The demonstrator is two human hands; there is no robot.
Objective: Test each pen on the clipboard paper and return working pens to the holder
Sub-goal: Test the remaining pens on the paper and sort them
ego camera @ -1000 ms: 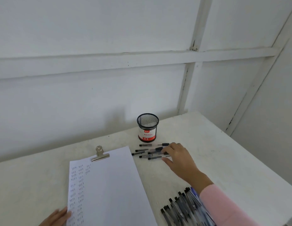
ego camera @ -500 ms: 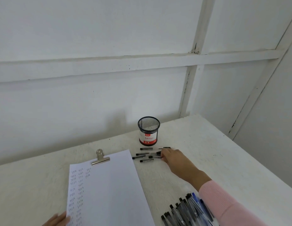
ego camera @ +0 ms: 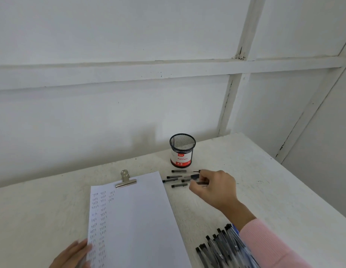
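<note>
A black mesh pen holder (ego camera: 182, 149) with a red and white label stands empty at the back of the white table. Several clear pens with black caps (ego camera: 175, 180) lie in front of it. My right hand (ego camera: 214, 188) hovers at their right end, fingers curled and pinching one dark-capped pen (ego camera: 202, 183). The clipboard paper (ego camera: 133, 219) lies to the left under a metal clip (ego camera: 125, 179), with columns of small test marks down its left side. My left hand (ego camera: 71, 255) rests flat on the paper's lower left edge.
A larger pile of pens (ego camera: 220, 246) lies at the lower right, partly under my pink sleeve (ego camera: 268, 246). White walls close off the table (ego camera: 274, 190) at the back and on the right.
My right hand has curled its fingers around one pen at the right end of the row and drawn back slightly from the others. My left hand stays on the paper.
</note>
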